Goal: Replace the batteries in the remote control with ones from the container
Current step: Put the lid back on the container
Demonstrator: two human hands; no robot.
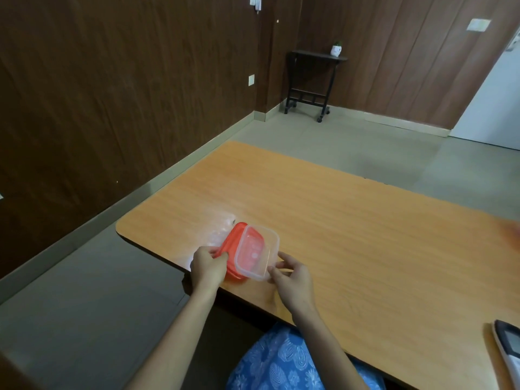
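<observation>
A small clear plastic container (256,253) is tilted up near the table's front left corner, its open side facing me. My right hand (291,274) grips its near right edge. An orange-red lid (232,246) sits just behind and left of the container, and my left hand (208,264) pinches the lid's near edge. I cannot make out any batteries inside the container. The remote control (509,353), white with a dark display, lies at the table's front right, partly cut off by the frame edge.
The orange wooden table (351,220) stretches to the right and away. Brown wall panels stand on the left and far side. A small black side table (312,80) with a white pot stands in the far corner. My blue patterned clothing shows below the table edge.
</observation>
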